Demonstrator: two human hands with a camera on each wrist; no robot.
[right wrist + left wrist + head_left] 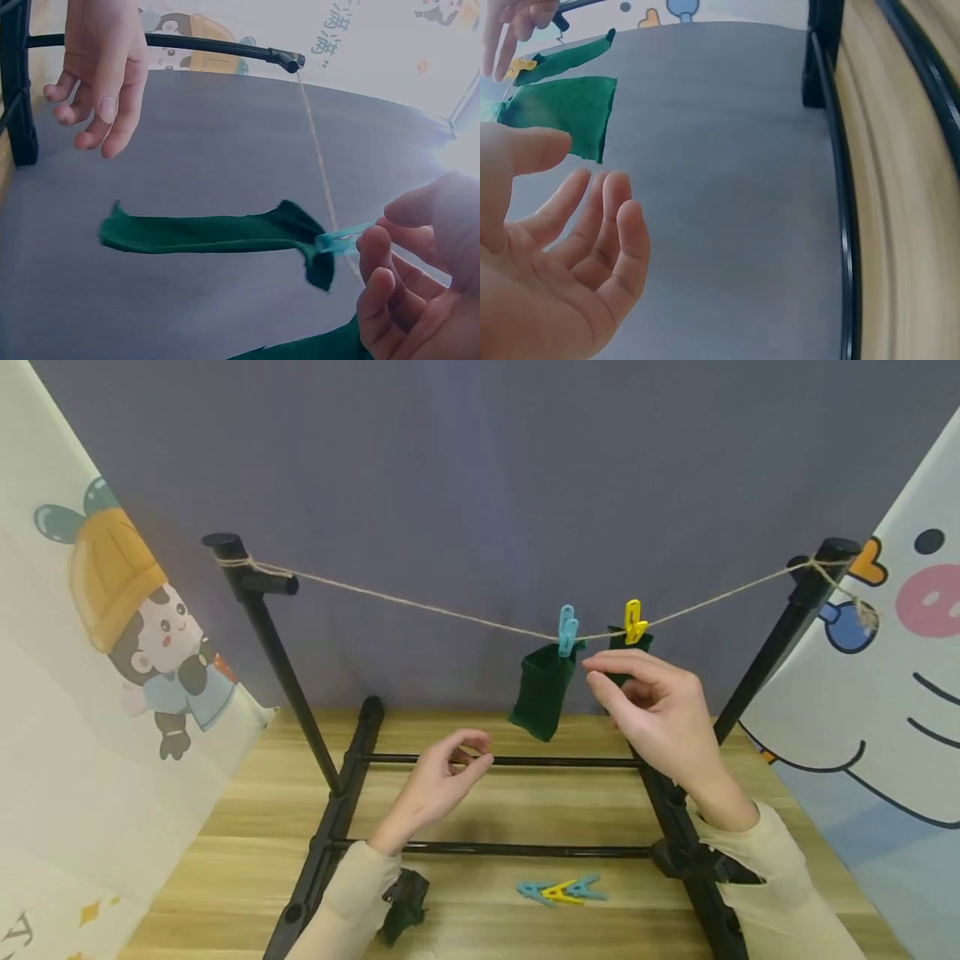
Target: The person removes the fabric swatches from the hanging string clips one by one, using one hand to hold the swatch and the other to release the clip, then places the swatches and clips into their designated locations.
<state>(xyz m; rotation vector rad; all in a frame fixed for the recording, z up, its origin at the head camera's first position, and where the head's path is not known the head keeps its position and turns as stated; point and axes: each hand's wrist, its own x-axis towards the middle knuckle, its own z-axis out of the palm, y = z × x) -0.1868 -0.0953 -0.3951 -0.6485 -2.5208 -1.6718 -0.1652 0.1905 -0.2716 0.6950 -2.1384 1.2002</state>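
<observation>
Green cloth (pixel 543 697) hangs on string (pixel 435 608), blue clip (pixel 567 631) on top: looks done. Second green cloth (pixel 618 642) hangs near it under yellow clip (pixel 634 622): looks done too. My right grip (pixel 663 714) near both, fingers loosely bent, pinching nothing. My left grip (pixel 442 777) lower, loose, holding nothing. Still left, I think: dark crumpled cloth (pixel 405 906) on surface (pixel 465 935), not hung. Three spare clips (pixel 561 891) lie there too. Black stand (pixel 283 677) holds string.

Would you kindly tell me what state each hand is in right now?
Left hand: open, holding nothing.
Right hand: open, holding nothing, near the blue clothespin on the string.
</observation>
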